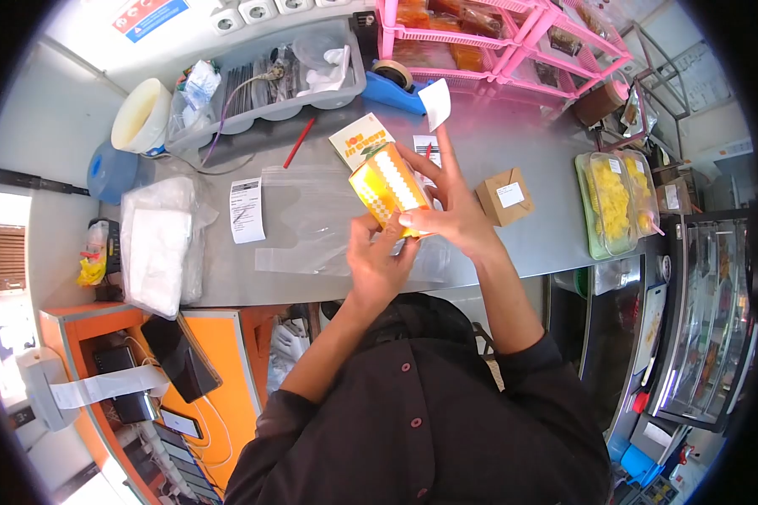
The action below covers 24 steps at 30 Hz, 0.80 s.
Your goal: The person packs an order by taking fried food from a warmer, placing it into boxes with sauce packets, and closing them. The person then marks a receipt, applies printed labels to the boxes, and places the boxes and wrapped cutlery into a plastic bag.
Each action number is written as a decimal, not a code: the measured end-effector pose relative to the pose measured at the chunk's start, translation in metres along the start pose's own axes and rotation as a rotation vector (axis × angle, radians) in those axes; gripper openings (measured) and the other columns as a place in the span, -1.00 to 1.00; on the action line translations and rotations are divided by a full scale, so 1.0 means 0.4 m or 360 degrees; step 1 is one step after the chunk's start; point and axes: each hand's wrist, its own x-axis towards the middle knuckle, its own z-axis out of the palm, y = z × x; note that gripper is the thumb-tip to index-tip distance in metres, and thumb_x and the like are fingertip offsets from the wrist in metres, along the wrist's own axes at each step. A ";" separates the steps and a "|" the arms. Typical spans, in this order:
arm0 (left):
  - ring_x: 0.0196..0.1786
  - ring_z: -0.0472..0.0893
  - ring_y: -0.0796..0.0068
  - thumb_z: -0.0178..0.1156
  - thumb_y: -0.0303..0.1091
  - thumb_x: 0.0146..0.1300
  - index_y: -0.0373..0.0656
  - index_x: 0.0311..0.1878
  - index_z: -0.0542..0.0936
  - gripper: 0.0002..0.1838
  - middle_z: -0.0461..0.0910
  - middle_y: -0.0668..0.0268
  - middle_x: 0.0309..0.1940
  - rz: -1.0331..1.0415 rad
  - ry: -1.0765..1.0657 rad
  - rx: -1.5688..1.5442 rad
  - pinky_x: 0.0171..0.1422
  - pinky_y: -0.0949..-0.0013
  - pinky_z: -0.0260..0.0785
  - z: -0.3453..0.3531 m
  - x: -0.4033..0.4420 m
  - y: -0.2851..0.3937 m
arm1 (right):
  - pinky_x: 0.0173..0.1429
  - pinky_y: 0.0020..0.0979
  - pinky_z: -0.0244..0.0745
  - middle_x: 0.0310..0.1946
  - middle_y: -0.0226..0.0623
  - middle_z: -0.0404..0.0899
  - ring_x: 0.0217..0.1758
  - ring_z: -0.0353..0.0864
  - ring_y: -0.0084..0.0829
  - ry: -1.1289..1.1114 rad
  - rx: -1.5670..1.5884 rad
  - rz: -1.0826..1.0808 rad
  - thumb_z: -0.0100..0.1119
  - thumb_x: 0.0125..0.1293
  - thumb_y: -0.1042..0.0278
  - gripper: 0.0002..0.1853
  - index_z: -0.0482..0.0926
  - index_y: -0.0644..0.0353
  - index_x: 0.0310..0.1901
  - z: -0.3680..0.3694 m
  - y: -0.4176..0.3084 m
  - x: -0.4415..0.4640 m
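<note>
Over the metal counter, my left hand (376,263) grips the lower end of a yellow and orange printed food carton (387,187), thumb on its near face. A cream panel (360,140) with orange lettering shows at its far end; whether it is the lid cannot be made out. My right hand (459,215) holds the carton's right side, thumb near the bottom, index finger stretched out. At that fingertip is a white label (435,103). Beneath the hands lies a clear plastic bag (303,227). A small brown box (505,197) with a white sticker sits right of my right hand.
A printed receipt (247,210) and a red pen (299,143) lie to the left. Behind are a grey cutlery bin (261,114), a blue tape dispenser (393,93) and pink racks (497,63). Wrapped white bags (158,244) stand left, a yellow-filled container (608,202) right.
</note>
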 end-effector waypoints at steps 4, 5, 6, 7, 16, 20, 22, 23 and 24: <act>0.03 0.61 0.19 0.42 -0.56 0.06 -0.14 0.35 0.48 -0.29 0.45 0.10 0.11 -0.0022 -0.0060 -0.0190 0.07 0.16 0.55 -0.032 0.019 0.016 | 0.55 -0.23 0.16 0.52 0.00 0.25 0.61 0.18 -0.15 -0.0063 0.0029 -0.0138 0.49 -0.03 0.38 0.41 -0.50 0.10 0.63 0.009 0.002 0.001; 0.13 0.58 0.13 0.38 -0.44 0.14 -0.07 0.44 0.35 -0.25 0.43 0.09 0.18 -0.0363 0.0021 -0.0760 0.15 0.12 0.54 -0.044 0.030 0.027 | 0.57 -0.22 0.14 0.52 0.00 0.25 0.61 0.17 -0.16 -0.0092 0.0013 -0.0212 0.49 -0.03 0.39 0.41 -0.49 0.10 0.63 0.001 0.001 0.002; 0.23 0.55 0.07 0.34 -0.31 0.22 -0.01 0.52 0.22 -0.19 0.42 0.08 0.25 -0.0706 0.0091 -0.1330 0.23 0.08 0.52 -0.056 0.043 0.041 | 0.58 -0.21 0.11 0.53 -0.01 0.24 0.61 0.18 -0.16 -0.0186 -0.0244 -0.0319 0.48 -0.03 0.41 0.40 -0.47 0.10 0.64 -0.008 -0.004 0.000; 0.32 0.51 0.01 0.30 -0.19 0.29 0.06 0.61 0.09 -0.12 0.40 0.07 0.33 -0.1058 0.0158 -0.1898 0.31 0.05 0.50 -0.067 0.060 0.052 | 0.60 -0.20 0.08 0.53 -0.02 0.24 0.61 0.18 -0.15 -0.0276 -0.0504 -0.0422 0.47 -0.03 0.42 0.38 -0.44 0.09 0.64 -0.018 -0.011 -0.004; 0.47 0.39 0.10 0.14 -0.37 0.31 0.00 0.68 -0.20 -0.02 0.19 0.09 0.54 -0.1602 -0.0637 -0.1916 0.42 -0.03 0.42 -0.160 0.169 0.027 | 0.55 -0.01 0.03 0.44 -0.01 0.30 0.53 0.20 0.02 -0.0631 -0.1341 -0.0619 0.50 -0.01 0.33 0.23 -0.09 -0.03 0.65 -0.022 -0.065 0.002; 0.51 0.34 0.14 0.12 -0.44 0.26 0.12 0.69 -0.20 0.01 0.18 0.19 0.55 -0.1672 -0.0490 -0.2112 0.46 -0.04 0.35 -0.157 0.184 0.033 | 0.42 -0.19 0.21 0.18 -0.13 0.47 0.31 0.42 -0.22 -0.0112 -0.0657 -0.0752 0.47 0.15 0.39 -0.22 0.32 0.19 0.40 -0.018 -0.068 0.000; 0.52 0.33 0.15 0.12 -0.46 0.24 0.20 0.69 -0.19 0.02 0.20 0.24 0.55 -0.1656 -0.0381 -0.2159 0.49 -0.05 0.30 -0.160 0.205 0.035 | 0.31 -0.31 0.29 0.02 -0.21 0.52 0.14 0.50 -0.37 0.0220 -0.0198 -0.0810 0.41 0.24 0.46 -0.53 0.51 0.29 0.17 -0.023 -0.060 -0.015; 0.52 0.33 0.16 0.12 -0.47 0.23 0.23 0.69 -0.19 0.03 0.20 0.26 0.55 -0.1645 -0.0326 -0.2184 0.51 -0.05 0.28 -0.162 0.218 0.038 | 0.27 -0.35 0.30 -0.04 -0.24 0.51 0.09 0.49 -0.41 0.0248 -0.0186 -0.0818 0.39 0.26 0.50 -0.64 0.52 0.30 0.06 -0.023 -0.065 -0.027; 0.52 0.33 0.16 0.12 -0.47 0.22 0.25 0.68 -0.17 0.03 0.21 0.27 0.54 -0.1659 -0.0273 -0.2204 0.52 -0.05 0.26 -0.166 0.230 0.042 | 0.22 -0.39 0.31 -0.09 -0.27 0.51 0.03 0.49 -0.46 0.0279 -0.0176 -0.0825 0.36 0.28 0.54 -0.74 0.54 0.31 -0.05 -0.021 -0.076 -0.042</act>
